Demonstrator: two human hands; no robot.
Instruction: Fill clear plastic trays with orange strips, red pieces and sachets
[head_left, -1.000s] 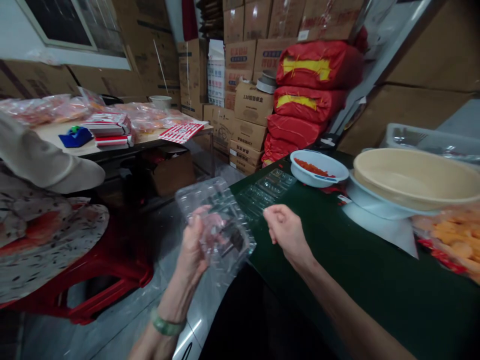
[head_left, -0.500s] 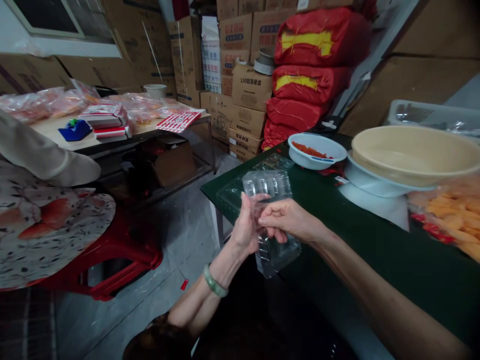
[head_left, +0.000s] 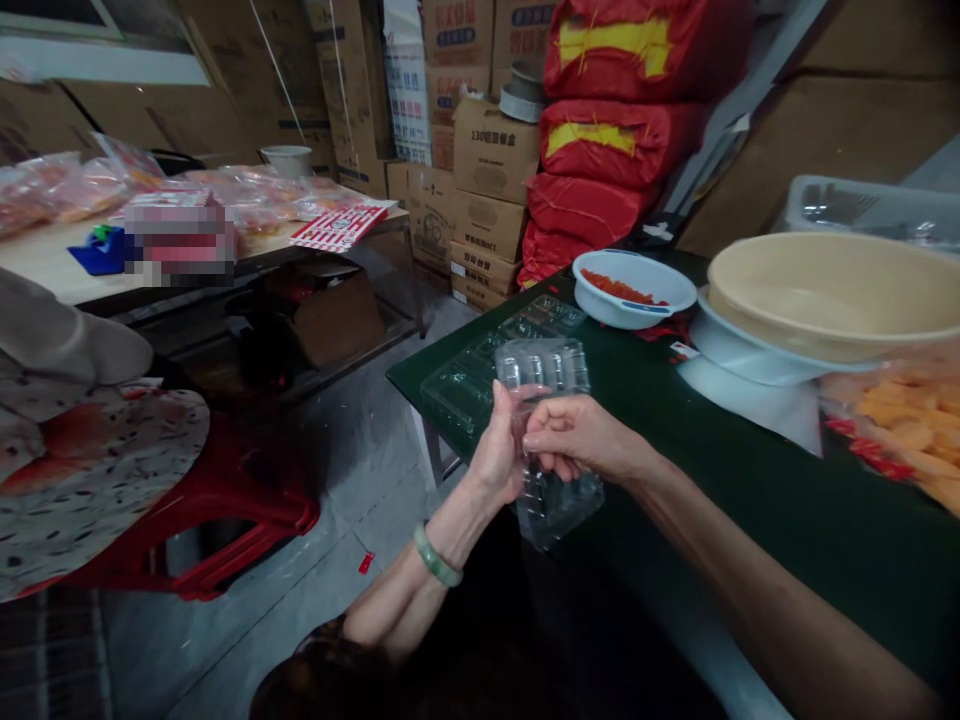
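Note:
My left hand (head_left: pixel 499 450) and my right hand (head_left: pixel 577 440) both grip a clear plastic clamshell tray (head_left: pixel 551 430) with small compartments, held upright over the near edge of the dark green table (head_left: pixel 675 480). The left hand, with a green bangle on its wrist, holds the tray's left side. The right hand pinches the middle of the tray with its fingers curled. More clear trays (head_left: pixel 487 375) lie flat on the table just behind the held one.
A white bowl of red pieces (head_left: pixel 634 288) and a large cream basin (head_left: pixel 832 295) stand on the table; a bag of orange food (head_left: pixel 907 425) lies at right. Another person sits at left on a red stool (head_left: pixel 217 520). Boxes and red sacks (head_left: pixel 615 140) line the back.
The clamshell tray came from my left hand alone, out over the floor, to in front of me above the table edge. My right hand closed on it and both hands now hold it.

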